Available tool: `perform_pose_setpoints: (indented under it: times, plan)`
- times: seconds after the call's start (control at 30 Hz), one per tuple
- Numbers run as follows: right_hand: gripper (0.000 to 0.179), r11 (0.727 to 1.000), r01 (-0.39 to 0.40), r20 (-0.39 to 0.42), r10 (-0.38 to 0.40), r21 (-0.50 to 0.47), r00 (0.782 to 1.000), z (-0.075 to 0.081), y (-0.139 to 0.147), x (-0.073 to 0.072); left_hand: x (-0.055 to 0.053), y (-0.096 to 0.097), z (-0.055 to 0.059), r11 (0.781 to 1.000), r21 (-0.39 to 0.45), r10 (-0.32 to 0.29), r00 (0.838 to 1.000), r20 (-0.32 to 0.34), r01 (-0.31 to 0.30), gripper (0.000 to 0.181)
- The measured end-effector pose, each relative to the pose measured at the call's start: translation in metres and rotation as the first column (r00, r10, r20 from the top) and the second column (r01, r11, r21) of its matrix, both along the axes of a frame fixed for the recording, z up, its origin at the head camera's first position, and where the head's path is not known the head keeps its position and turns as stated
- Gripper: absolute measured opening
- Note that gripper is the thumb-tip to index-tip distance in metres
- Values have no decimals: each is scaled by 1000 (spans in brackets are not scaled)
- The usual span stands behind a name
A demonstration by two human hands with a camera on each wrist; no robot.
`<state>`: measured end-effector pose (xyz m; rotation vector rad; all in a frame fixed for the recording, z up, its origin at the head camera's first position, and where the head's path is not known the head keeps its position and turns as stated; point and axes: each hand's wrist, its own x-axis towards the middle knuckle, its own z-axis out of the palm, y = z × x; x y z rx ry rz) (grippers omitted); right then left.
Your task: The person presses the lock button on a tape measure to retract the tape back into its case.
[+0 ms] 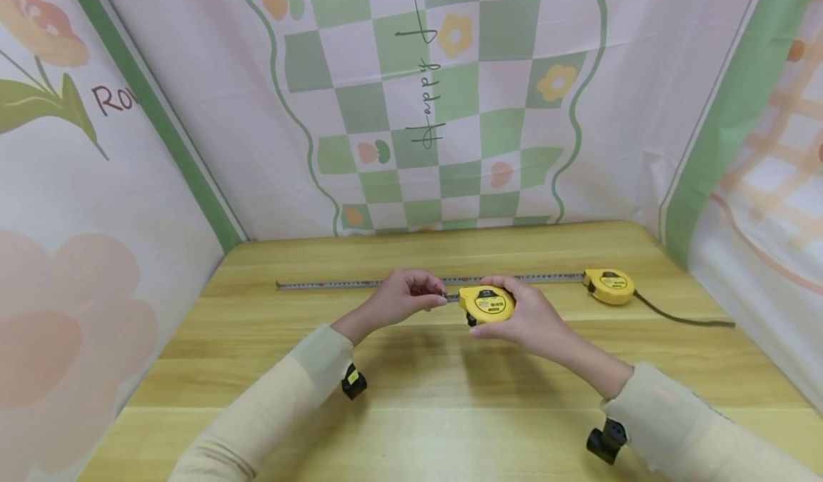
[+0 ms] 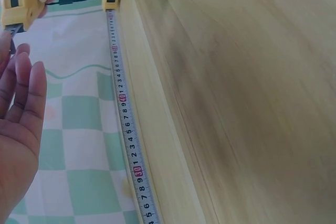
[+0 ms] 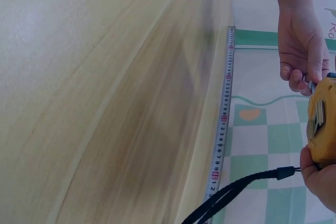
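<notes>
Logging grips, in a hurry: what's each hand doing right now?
Left hand: pinching the blade end of the raised tape measure.
Right hand: holding that same tape measure.

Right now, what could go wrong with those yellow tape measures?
The left fingers pinch the end of the short tape, so if they slip, it might snap back into the held tape measure. The long tape lies pulled out of the other tape measure, so a bump could shift it or make it spring in; I can't tell if it's locked. The held one's black strap is loose and might snag.
</notes>
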<state>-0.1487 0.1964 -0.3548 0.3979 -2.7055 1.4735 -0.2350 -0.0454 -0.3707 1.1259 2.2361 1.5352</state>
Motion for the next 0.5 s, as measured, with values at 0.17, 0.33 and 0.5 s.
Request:
perform_pose_setpoints:
  times: [0.17, 0.33, 0.5]
  plan:
    - [85, 1000, 0, -3, 0, -5, 1000, 0, 0, 1, 0, 2, -1, 1000, 4, 2, 1000, 4, -2, 8]
    - [84, 1000, -7, -9, 7, -2, 1000, -1, -1, 1, 0, 3, -2, 1000, 0, 7, 1000, 8, -7, 9]
    - [84, 1000, -2, -9, 2, 4, 1000, -1, -2, 1, 0, 5, -2, 1000, 1, 7, 1000, 3, -7, 8]
